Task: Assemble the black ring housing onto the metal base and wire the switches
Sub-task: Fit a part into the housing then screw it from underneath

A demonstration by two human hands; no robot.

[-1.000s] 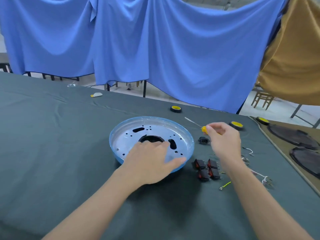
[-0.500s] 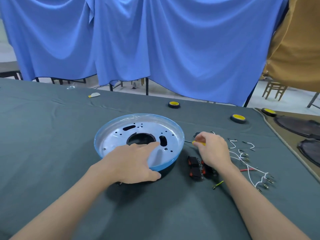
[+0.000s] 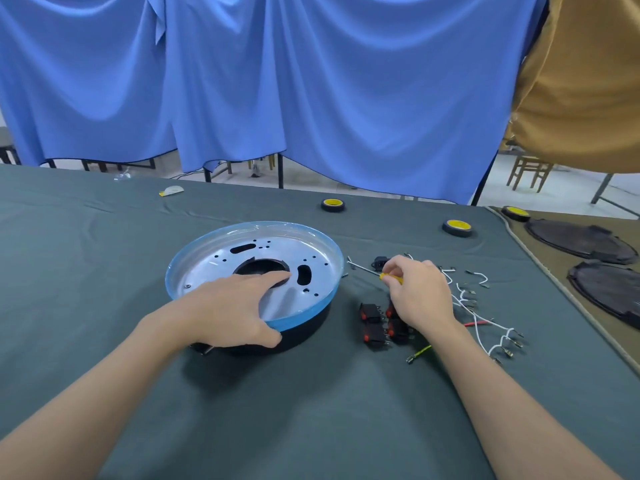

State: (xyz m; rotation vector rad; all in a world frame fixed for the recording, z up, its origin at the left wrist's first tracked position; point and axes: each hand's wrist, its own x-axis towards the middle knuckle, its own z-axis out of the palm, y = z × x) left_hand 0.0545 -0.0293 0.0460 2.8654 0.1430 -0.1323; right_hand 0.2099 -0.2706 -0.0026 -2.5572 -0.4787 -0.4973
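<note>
Sheet metal, thin and stiff, is what the metal base (image 3: 214,263) looks to be: a shallow pressed dish with a raised rim under blue film, likely light for its width and slick on its flat face. It lies near the middle of the surface (image 3: 311,410), set over the black ring housing (image 3: 306,327), which shows only as a dark band below the near right edge. Whether the two are fully seated cannot be told. The rim is probably the best place to take hold, since the filmed face gives little purchase and the cut-out edges may be sharp. The housing seems to be rigid plastic, best gripped by its outer wall.

The left hand (image 3: 228,306) lies flat on the base, fingers straight and close together, reaching to the edge of the central opening, with the thumb spread against the near rim. It presses rather than grips. The right hand (image 3: 419,292) has its fingers curled and pinches the yellow handle of a small screwdriver (image 3: 391,278), whose thin shaft points left toward the base. Just beside that hand sit the switches (image 3: 372,323), small black blocks with red rockers, easy to pinch by their sides. White wires (image 3: 485,320) with crimped ends lie loose to the right, limp and prone to tangle.
</note>
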